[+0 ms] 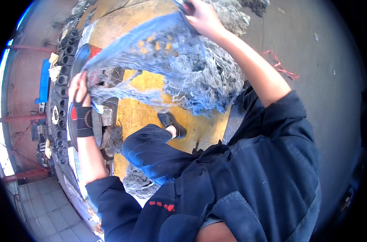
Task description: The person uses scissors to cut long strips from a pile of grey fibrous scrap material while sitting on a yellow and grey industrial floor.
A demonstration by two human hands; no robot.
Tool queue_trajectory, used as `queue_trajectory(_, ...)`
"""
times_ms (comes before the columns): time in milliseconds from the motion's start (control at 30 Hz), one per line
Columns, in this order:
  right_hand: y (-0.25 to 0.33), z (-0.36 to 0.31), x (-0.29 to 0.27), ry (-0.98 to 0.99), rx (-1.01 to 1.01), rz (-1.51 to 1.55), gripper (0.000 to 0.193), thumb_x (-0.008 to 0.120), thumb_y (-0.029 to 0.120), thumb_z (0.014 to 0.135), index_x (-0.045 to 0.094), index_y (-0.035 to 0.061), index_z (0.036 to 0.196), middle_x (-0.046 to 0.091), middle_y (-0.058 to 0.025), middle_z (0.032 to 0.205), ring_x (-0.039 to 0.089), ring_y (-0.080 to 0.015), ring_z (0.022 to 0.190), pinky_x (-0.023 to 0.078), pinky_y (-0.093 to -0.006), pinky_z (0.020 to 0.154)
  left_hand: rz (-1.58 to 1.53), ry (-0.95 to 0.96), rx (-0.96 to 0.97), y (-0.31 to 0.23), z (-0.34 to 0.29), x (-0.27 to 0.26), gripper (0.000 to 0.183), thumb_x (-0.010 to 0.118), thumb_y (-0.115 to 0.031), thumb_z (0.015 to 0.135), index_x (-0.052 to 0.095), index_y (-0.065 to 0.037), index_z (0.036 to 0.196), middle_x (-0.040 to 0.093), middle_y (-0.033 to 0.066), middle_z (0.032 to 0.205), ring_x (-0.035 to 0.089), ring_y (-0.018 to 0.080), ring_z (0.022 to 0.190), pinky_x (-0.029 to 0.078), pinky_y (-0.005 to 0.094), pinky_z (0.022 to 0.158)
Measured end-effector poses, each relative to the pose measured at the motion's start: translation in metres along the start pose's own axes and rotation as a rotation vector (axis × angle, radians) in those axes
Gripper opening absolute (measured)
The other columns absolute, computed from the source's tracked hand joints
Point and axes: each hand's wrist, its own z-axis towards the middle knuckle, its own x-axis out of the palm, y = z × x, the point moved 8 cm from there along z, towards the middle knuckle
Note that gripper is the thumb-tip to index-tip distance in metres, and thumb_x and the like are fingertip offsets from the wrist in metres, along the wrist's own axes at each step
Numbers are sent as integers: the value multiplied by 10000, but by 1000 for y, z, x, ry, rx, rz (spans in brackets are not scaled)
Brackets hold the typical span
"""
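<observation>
My left hand, wrist strapped in a black brace, pinches one end of the blue-grey frayed cloth, which stretches over the yellow floor to my right hand, fisted on its far end.

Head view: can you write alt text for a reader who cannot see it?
A person in dark blue workwear stretches a tangled grey-blue fibre wad between left hand and raised right hand, above a yellow machine surface, one shoe on it.
</observation>
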Motion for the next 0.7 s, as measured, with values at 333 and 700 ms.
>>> queue_trajectory(333,237,134,-12,-104,-569,-152,322,533,328,821,615,17,835,611,-244,838,597,-390,826,454,-452,680,-230,-182,-57,15,50,-119,347,657,-281,835,656,11,1024,650,22,913,546,82,834,407,221,781)
queue_trajectory(700,-10,29,7,212,179,-91,298,696,213,745,601,-26,895,633,-75,777,595,-148,698,471,-282,646,-725,128,-138,67,-9,60,191,547,-111,862,607,19,987,619,37,899,535,110,832,402,237,788)
